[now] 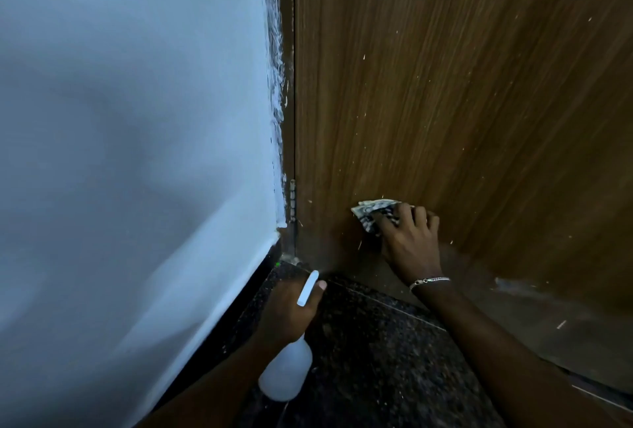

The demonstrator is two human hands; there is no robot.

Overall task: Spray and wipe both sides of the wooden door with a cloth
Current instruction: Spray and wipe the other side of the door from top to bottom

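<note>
The wooden door [462, 92] fills the right half of the view, brown with vertical grain and small pale specks. Low on it, near the hinge side, my right hand [409, 239] presses a crumpled patterned cloth [371, 213] against the wood, fingers curled over it. My left hand [287, 311] grips a white translucent spray bottle [286, 373] by its neck, nozzle pointing up toward the door's bottom corner, just above the floor.
A pale blue-white wall [137, 153] stands at the left and meets the door frame [287, 119], which has rough paint smears. A hinge [293, 200] sits low on the frame. Dark speckled stone floor [370, 359] lies below, with a black skirting along the wall.
</note>
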